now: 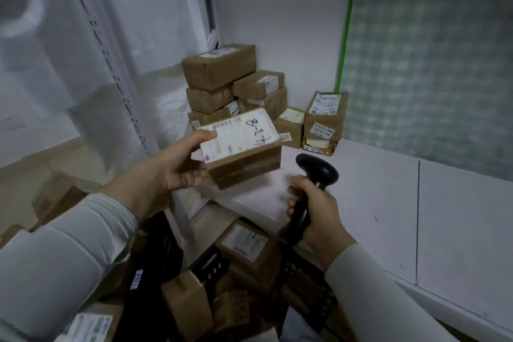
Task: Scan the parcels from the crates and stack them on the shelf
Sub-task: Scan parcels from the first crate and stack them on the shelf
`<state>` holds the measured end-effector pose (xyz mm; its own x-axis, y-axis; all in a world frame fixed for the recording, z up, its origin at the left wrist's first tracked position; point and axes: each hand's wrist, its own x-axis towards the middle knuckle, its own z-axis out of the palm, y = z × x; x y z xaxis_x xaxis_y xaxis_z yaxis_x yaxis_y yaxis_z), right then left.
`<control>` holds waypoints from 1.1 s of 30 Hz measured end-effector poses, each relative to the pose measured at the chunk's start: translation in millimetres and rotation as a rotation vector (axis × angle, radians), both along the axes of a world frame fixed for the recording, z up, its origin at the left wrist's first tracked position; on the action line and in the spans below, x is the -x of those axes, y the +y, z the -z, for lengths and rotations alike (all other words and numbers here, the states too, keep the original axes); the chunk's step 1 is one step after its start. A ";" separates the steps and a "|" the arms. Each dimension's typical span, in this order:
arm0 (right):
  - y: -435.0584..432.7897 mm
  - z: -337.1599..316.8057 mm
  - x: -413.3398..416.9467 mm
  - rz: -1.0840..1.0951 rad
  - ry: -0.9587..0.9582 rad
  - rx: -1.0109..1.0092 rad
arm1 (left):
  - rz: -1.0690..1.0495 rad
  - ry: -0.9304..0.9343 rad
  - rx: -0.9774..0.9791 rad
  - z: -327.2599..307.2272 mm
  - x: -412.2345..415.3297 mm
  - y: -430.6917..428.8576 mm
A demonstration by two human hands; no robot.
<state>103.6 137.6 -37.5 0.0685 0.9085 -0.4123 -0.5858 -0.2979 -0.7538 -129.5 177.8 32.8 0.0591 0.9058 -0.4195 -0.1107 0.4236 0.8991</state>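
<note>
Cardboard parcels (219, 75) stand stacked in the back corner of the white shelf (388, 191), beside its perforated metal upright (111, 64), just beyond the brown box (247, 166) that the left hand (177, 166) grips by one end above the shelf's front edge, white label (238, 133) facing up. The right hand (319, 211) is curled round the handle of a smooth black scanner (316, 172) just beside it. Below, black lattice crates (319, 297) hold more taped boxes (247, 250).

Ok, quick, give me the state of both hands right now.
Left hand: holding a labelled cardboard parcel.
Right hand: gripping the black barcode scanner by its handle.
</note>
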 end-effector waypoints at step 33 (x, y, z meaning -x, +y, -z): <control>184.1 28.3 18.2 -0.268 0.063 -0.035 | -0.369 0.310 -0.426 -34.7 -89.9 351.0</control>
<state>85.4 321.7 -65.8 -0.2013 0.9046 -0.3758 -0.5354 -0.4228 -0.7312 -39.7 528.8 67.5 -0.3547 0.9344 0.0336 0.1111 0.0064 0.9938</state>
